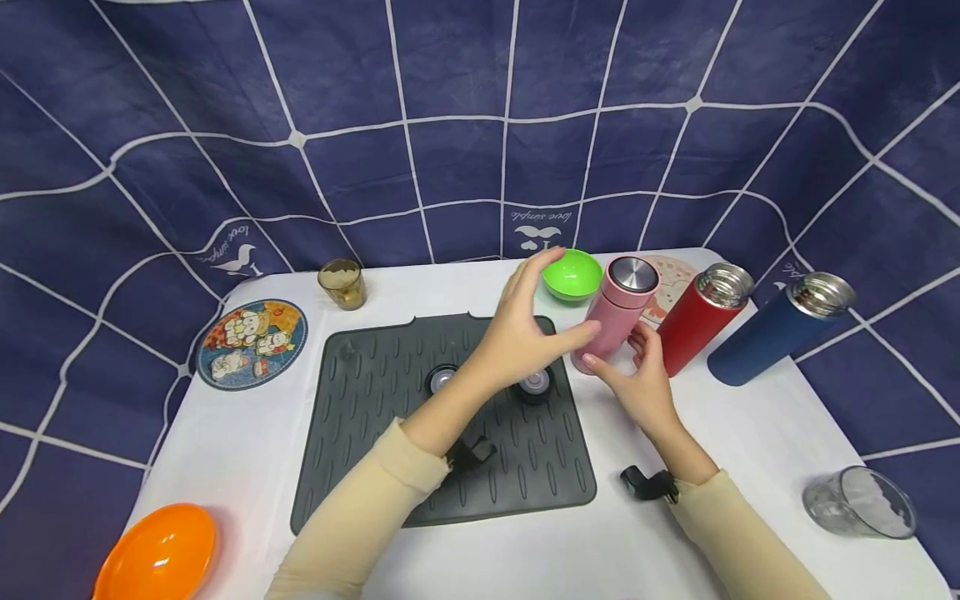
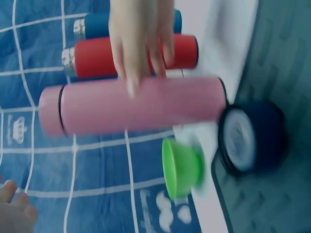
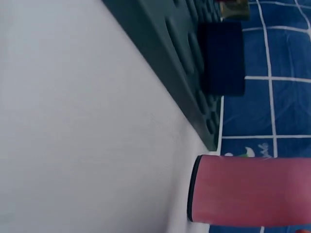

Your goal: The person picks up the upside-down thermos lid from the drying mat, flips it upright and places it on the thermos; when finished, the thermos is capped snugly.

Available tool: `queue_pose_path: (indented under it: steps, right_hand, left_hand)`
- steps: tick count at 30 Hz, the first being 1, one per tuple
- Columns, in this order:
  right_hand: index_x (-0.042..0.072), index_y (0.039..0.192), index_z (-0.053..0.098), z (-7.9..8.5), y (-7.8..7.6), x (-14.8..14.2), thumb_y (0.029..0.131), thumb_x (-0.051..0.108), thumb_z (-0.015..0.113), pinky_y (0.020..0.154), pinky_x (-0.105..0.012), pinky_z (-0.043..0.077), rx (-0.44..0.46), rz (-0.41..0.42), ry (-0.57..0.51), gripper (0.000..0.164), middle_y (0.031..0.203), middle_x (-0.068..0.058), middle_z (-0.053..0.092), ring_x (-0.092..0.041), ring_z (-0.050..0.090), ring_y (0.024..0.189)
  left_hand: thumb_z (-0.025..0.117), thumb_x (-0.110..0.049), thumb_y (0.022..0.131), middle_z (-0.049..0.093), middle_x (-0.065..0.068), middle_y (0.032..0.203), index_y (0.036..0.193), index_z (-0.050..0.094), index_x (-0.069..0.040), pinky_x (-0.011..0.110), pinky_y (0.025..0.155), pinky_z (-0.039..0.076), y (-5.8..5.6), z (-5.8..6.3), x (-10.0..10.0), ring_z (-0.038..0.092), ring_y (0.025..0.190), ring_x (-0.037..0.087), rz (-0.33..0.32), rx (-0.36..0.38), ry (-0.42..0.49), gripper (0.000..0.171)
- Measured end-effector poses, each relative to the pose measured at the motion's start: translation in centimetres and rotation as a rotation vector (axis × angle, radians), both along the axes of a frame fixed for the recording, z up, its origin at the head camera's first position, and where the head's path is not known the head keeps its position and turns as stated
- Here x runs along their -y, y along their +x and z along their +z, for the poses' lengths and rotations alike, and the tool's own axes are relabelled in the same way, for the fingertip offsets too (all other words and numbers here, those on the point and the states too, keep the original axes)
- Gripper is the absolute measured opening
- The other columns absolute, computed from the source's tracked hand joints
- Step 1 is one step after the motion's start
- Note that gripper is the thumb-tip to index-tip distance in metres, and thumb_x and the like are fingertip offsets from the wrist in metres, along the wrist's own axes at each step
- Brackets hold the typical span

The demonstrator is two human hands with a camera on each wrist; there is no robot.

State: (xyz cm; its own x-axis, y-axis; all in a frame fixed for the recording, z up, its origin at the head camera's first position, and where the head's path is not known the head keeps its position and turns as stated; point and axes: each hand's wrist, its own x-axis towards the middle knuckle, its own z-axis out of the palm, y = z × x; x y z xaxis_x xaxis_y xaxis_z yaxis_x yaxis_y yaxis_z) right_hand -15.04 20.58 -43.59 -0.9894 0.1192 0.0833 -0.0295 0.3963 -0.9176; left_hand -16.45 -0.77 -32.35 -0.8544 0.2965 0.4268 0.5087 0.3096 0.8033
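A pink thermos bottle (image 1: 611, 321) with a steel-topped lid (image 1: 633, 273) stands on the white table, right of the grey drying mat (image 1: 367, 467). My right hand (image 1: 645, 392) holds it low down, thumb in front and fingertips against its right side. On the opposite side is my left hand (image 1: 517, 333), fingers spread and thumb reaching to the bottle; whether they touch I cannot tell. Beside it, a red bottle (image 1: 693, 321) and a blue bottle (image 1: 772, 337) stand lidless. Two dark caps lie on the mat, one cap (image 1: 536, 385) near its right edge.
Behind the pink bottle are a green bowl (image 1: 572, 275) and a pale round mat (image 1: 672, 287). An amber glass (image 1: 342, 285) and a patterned round mat (image 1: 252, 344) lie left. An orange bowl (image 1: 161, 554) and a clear glass (image 1: 858, 504) stand near the front corners.
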Motion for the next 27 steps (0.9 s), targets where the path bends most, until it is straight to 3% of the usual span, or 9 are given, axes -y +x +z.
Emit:
queue_pose_path:
  steps: [3, 6, 10, 14, 18, 22, 27]
  right_hand:
    - [0.013, 0.142, 0.028, 0.4, 2.0, -0.5, 0.079, 0.031, 0.076, 0.110, -0.052, 0.031, -0.029, -0.042, 0.008, 0.080, 0.142, -0.009, 0.039, -0.030, 0.039, 0.133]
    - [0.014, 0.138, 0.036, 0.7, 3.7, -1.5, 0.081, 0.024, 0.074, 0.104, -0.042, 0.041, -0.071, -0.140, 0.006, 0.069, 0.136, -0.005, 0.045, -0.026, 0.047, 0.125]
    - [0.020, 0.136, 0.036, 0.4, 4.8, -3.4, 0.082, 0.023, 0.073, 0.097, -0.030, 0.044, -0.094, -0.286, 0.015, 0.066, 0.135, 0.000, 0.042, -0.021, 0.049, 0.121]
    - [0.025, 0.138, 0.030, -0.5, 4.5, -5.2, 0.084, 0.028, 0.070, 0.104, -0.030, 0.042, -0.029, -0.362, -0.005, 0.067, 0.140, -0.003, 0.035, -0.022, 0.046, 0.125]
    - [0.028, 0.140, 0.022, -0.6, 3.7, -6.3, 0.085, 0.032, 0.069, 0.112, -0.040, 0.032, 0.053, -0.378, -0.068, 0.073, 0.148, -0.003, 0.027, -0.024, 0.038, 0.134]
    - [0.031, 0.144, 0.014, -0.1, 2.4, -6.8, 0.083, 0.036, 0.071, 0.116, -0.045, 0.024, 0.101, -0.366, -0.123, 0.083, 0.154, 0.001, 0.019, -0.024, 0.026, 0.143]
    - [0.034, 0.144, 0.008, 0.0, 0.6, -6.7, 0.082, 0.036, 0.072, 0.118, -0.043, 0.018, 0.100, -0.337, -0.135, 0.089, 0.155, 0.002, 0.015, -0.020, 0.020, 0.145]
  left_hand:
    - [0.075, -0.039, 0.077, 0.032, -0.011, 0.149, 0.144, 0.028, -0.033, 0.043, 0.113, 0.026, 1.4, -0.6, 3.3, 0.024, 0.139, 0.004, 0.049, -0.005, -0.007, 0.082]
    - [0.075, -0.037, 0.078, 0.029, -0.013, 0.149, 0.144, 0.026, -0.036, 0.045, 0.113, 0.025, 2.6, -1.5, 6.4, 0.023, 0.140, 0.004, 0.103, 0.031, -0.021, 0.082]
    - [0.077, -0.037, 0.076, 0.023, -0.011, 0.152, 0.146, 0.021, -0.037, 0.055, 0.112, 0.023, 3.9, -3.2, 10.2, 0.019, 0.143, 0.013, 0.171, 0.139, -0.052, 0.090]
    - [0.080, -0.037, 0.073, 0.017, -0.003, 0.155, 0.148, 0.012, -0.034, 0.061, 0.110, 0.023, 4.9, -5.5, 12.6, 0.014, 0.145, 0.022, 0.226, 0.311, -0.103, 0.101]
    - [0.083, -0.038, 0.068, 0.019, 0.006, 0.154, 0.150, 0.013, -0.028, 0.065, 0.106, 0.026, 5.2, -7.6, 13.6, 0.016, 0.144, 0.031, 0.266, 0.427, -0.242, 0.107]
    - [0.085, -0.038, 0.064, 0.027, 0.012, 0.151, 0.149, 0.021, -0.019, 0.065, 0.106, 0.024, 5.0, -8.9, 13.6, 0.022, 0.140, 0.036, 0.295, 0.433, -0.376, 0.107]
    - [0.085, -0.035, 0.065, 0.032, 0.014, 0.148, 0.146, 0.028, -0.009, 0.057, 0.104, 0.023, 4.6, -10.3, 12.8, 0.027, 0.136, 0.035, 0.313, 0.424, -0.468, 0.101]
